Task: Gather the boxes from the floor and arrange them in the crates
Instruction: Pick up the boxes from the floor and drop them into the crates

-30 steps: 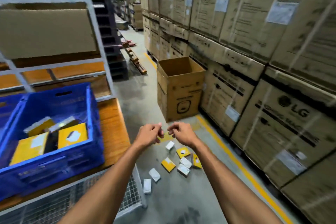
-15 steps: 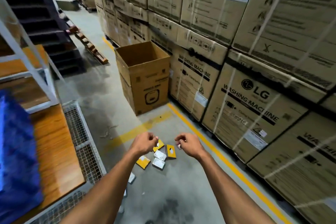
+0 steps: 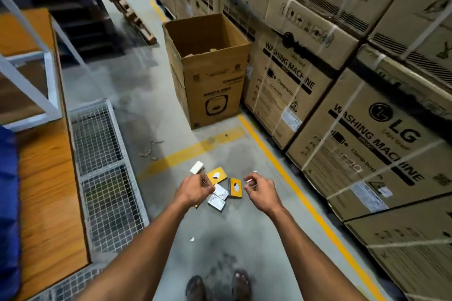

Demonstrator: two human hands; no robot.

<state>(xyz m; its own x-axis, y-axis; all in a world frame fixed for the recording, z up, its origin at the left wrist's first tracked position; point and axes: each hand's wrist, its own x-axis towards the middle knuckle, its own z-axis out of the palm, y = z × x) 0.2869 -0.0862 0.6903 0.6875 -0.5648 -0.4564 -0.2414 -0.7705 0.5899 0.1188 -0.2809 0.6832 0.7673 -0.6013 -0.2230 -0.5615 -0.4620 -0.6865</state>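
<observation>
Several small boxes lie in a loose pile on the concrete floor: a white box, two yellow boxes and two more white ones. My left hand hovers over the pile's left side with loosely curled fingers and holds nothing. My right hand hovers just right of the pile, fingers also loosely curled; a white bit shows at its fingertips, and I cannot tell what it is. The blue crate shows only as a blurred edge at the far left, on the wooden table.
A wire-mesh panel runs along the table's side. An open cardboard carton stands beyond the pile. Strapped washing-machine cartons wall off the right behind a yellow floor line. My feet are at the bottom.
The view has swung right and down, away from the blue crate, which slid out to the left edge. Both hands now sit closer over the pile of boxes.
</observation>
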